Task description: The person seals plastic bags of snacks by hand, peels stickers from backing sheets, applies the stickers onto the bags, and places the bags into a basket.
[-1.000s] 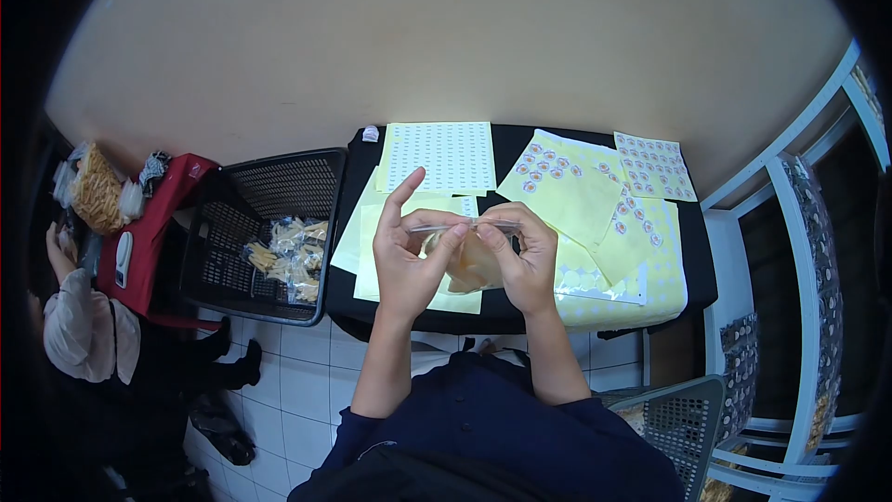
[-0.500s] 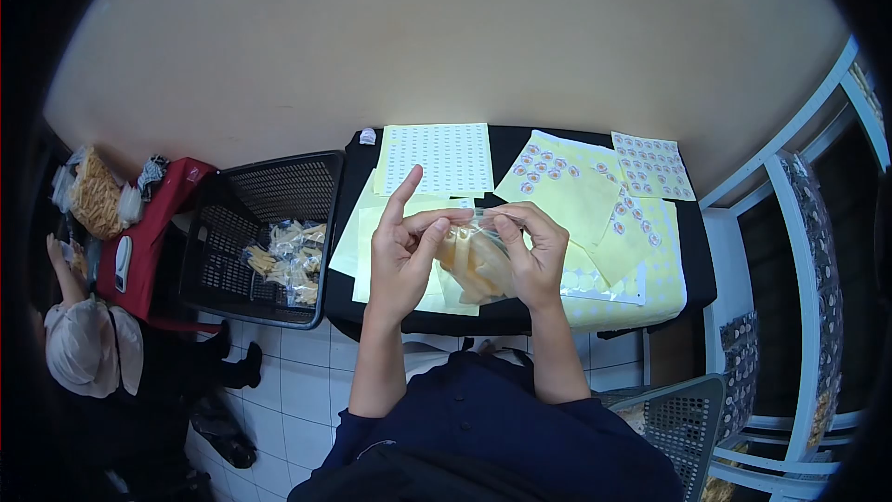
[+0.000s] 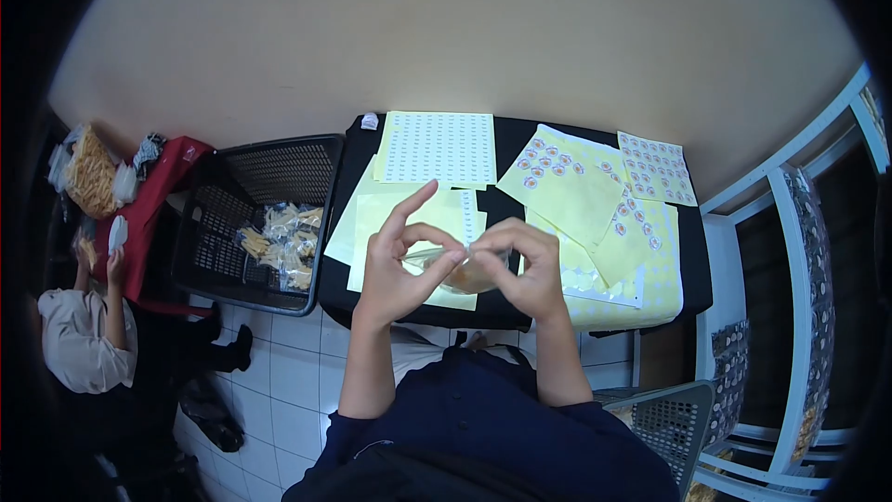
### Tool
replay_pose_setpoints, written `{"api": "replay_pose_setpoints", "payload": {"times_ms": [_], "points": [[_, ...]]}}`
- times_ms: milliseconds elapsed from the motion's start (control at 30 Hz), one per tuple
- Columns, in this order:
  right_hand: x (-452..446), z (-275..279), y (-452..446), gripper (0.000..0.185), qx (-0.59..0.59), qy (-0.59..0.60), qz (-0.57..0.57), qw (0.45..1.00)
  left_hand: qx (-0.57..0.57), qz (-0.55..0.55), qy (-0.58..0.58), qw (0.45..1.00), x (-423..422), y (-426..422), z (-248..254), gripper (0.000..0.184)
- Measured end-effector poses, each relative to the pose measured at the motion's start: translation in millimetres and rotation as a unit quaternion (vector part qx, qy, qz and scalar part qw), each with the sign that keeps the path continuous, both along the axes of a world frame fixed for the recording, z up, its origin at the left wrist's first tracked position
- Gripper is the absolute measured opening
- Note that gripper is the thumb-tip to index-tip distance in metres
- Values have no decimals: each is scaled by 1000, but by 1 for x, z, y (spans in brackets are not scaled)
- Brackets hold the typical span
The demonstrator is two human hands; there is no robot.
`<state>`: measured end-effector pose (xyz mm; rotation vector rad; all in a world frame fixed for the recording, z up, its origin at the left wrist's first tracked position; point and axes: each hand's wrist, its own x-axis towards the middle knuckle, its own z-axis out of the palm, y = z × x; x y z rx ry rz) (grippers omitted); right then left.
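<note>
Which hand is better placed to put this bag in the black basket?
Left, I'd judge: the left hand is nearer the black basket, while the right hand is on the bag's far side.

plain beige wall (image 3: 446, 37); white tiled floor (image 3: 295, 353); pale shelving frame (image 3: 714, 260) right.

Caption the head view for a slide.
Left hand and right hand hold a clear plastic bag at a table spread with sticker sheets.

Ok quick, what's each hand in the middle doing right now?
Left hand: pinching a clear bag by its edge, one finger raised.
Right hand: pinching the same bag's edge.
</note>
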<state>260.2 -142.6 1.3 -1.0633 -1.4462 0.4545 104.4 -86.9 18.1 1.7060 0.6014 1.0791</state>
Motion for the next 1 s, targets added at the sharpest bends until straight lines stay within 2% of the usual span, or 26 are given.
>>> {"api": "replay_pose_setpoints", "payload": {"times_ms": [100, 267, 367, 467, 500, 600, 667, 733, 767, 833, 867, 933, 1000], "points": [[-10, -10, -9, 6, -16, -20, 18, 1000, 11, 21, 33, 999, -16, -11, -17, 64], [-37, -36, -16, 4, -77, -3, 55, 996, -40, 58, 76, 995, -48, -25, -50, 65], [-53, -50, -13, 3, -96, 40, 58, 993, -231, 83, -3, 969, -65, -30, -61, 66], [-53, -58, -7, 5, -121, 63, 68, 988, -215, 121, -64, 967, -74, -34, -76, 62], [-55, -63, -7, 6, -120, 73, 79, 987, -181, 111, -26, 977, -81, -34, -81, 58], [-63, -65, -9, 6, -123, 79, 88, 985, -188, 127, -47, 973, -86, -34, -85, 56], [-65, -64, -11, 6, -144, 76, 89, 983, -208, 116, -58, 969, -89, -30, -96, 54], [-65, -70, -13, 9, -189, 145, 70, 969, -280, 88, -135, 946, -85, -23, -102, 53], [-63, -76, -12, 9, -189, 145, 68, 969, -281, 86, -134, 946, -80, -22, -101, 53], [-55, -85, -10, 16, -222, 244, 34, 943, -265, -15, -136, 955, -59, -25, -88, 48], [-51, -86, -10, 16, -224, 242, 32, 944, -266, -16, -137, 954, -57, -24, -91, 48], [-42, -82, -7, 22, -168, 262, 68, 948, -248, -48, -18, 967, -53, -21, -105, 45], [-35, -81, -3, 26, -165, 280, 55, 944, -250, -8, -22, 968, -46, -12, -116, 42]]}}
